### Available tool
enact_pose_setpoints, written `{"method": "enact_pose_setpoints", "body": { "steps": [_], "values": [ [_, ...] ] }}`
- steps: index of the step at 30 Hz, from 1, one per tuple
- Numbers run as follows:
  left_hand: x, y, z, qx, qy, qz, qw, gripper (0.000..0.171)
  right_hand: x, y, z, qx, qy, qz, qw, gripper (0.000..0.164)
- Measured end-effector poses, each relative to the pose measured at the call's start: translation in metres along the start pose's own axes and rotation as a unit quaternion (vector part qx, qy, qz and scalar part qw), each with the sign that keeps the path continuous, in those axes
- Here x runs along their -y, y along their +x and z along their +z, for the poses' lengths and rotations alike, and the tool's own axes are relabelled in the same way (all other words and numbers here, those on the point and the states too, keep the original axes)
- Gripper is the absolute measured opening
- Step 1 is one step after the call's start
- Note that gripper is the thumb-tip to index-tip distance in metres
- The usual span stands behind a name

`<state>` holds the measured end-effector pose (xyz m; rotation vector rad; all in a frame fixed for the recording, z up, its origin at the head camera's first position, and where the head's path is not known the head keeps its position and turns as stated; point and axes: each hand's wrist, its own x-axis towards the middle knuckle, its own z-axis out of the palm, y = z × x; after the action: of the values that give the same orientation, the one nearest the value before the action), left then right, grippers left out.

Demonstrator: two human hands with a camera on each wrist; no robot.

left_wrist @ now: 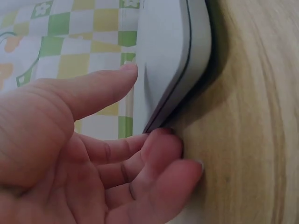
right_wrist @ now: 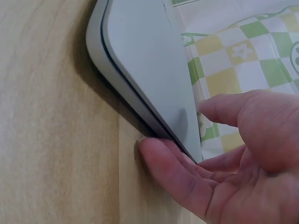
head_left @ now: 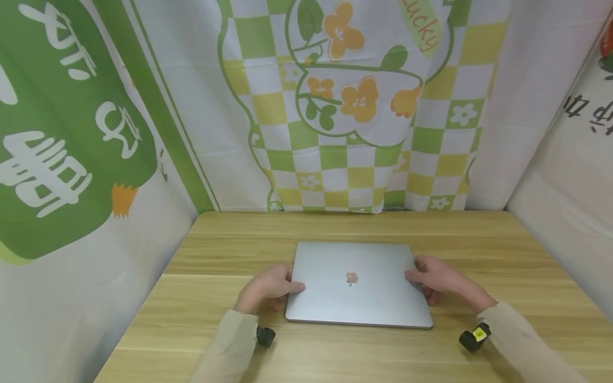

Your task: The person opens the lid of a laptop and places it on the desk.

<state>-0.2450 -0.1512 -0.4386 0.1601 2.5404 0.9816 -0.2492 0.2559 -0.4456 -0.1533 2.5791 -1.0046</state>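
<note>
A closed silver laptop (head_left: 354, 303) with an apple logo on its lid lies flat on the wooden table. At its left side, my left hand (head_left: 273, 282) grips the edge, thumb over the lid and fingers low along the side. My right hand (head_left: 438, 276) holds the opposite edge in the same way. In the left wrist view the fingertips (left_wrist: 163, 144) curl in at the bottom of the laptop's side (left_wrist: 168, 60). The right wrist view has the fingers (right_wrist: 173, 170) tucked at the lower edge of the laptop (right_wrist: 145, 70), with the thumb by the lid.
The wooden table (head_left: 220, 244) reaches back to a green and yellow checked curtain (head_left: 335, 175). Printed fabric hangs on the left (head_left: 76, 159) and right (head_left: 570, 175). Both sleeved wrists carry small black cameras (head_left: 265, 336).
</note>
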Motion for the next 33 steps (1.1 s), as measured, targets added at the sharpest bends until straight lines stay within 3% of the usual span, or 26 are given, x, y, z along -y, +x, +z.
{"method": "enact_pose_setpoints", "body": {
  "steps": [5,11,15,22,29,33],
  "values": [
    [-0.001,-0.004,-0.001,-0.014,0.012,0.004,0.9998,0.029,0.005,-0.005,0.001,-0.005,-0.027,-0.014,1.0,0.075],
    [-0.004,-0.008,-0.002,-0.027,0.055,0.025,0.9978,0.03,0.013,-0.012,0.002,-0.016,-0.1,-0.071,0.992,0.072],
    [-0.005,-0.011,-0.002,-0.045,0.092,0.041,0.9939,0.032,0.019,-0.016,0.007,-0.042,-0.186,-0.111,0.975,0.063],
    [-0.005,-0.013,-0.001,-0.064,0.169,0.08,0.9803,0.032,0.033,-0.022,0.017,-0.085,-0.304,-0.108,0.943,0.053],
    [0.0,-0.012,0.001,-0.069,0.207,0.094,0.9713,0.038,0.049,-0.021,0.026,-0.108,-0.344,-0.133,0.923,0.049],
    [0.004,-0.011,0.002,-0.065,0.211,0.119,0.9679,0.035,0.052,-0.017,0.035,-0.114,-0.345,-0.181,0.914,0.045]
  ]
}}
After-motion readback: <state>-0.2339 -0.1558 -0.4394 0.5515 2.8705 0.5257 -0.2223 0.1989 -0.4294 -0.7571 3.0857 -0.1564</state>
